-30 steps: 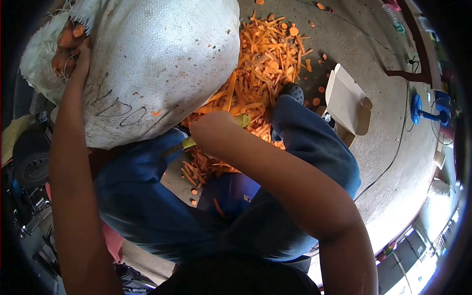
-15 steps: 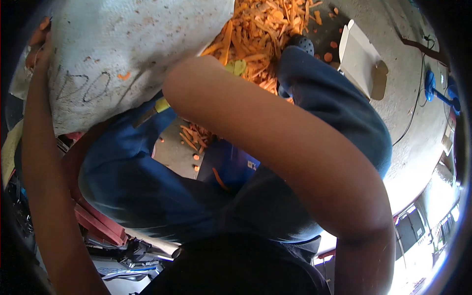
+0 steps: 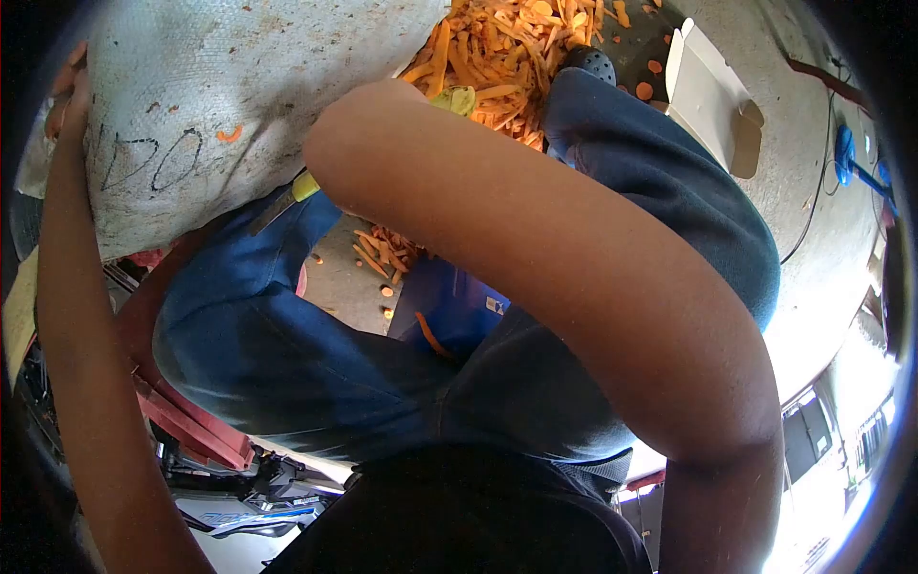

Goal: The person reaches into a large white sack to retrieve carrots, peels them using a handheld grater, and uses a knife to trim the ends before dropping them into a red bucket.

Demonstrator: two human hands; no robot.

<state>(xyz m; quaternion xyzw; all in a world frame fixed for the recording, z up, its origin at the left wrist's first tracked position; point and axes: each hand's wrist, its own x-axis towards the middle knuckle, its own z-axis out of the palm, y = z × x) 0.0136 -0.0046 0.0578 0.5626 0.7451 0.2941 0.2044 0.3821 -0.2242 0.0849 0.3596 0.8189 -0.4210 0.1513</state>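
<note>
At the far upper left, my left hand has its fingers curled at the edge of a large whitish sack with handwritten letters on it. My right hand is bent down at the wrist near the sack's lower right edge, its fingers hidden behind the wrist. From under it sticks a knife with a yellow-green handle, the blade pointing down and left. Beyond my right arm lies a heap of orange peelings and strips, with a yellowish-green piece at its near edge.
Between my legs are a blue object with an orange strip on it and a smaller pile of orange strips. An open cardboard box lies at the upper right, near a black cable and a blue object.
The sack and the heap appear slightly higher and further left in view. My right hand and the knife have shifted slightly left and up; both grips look the same.
</note>
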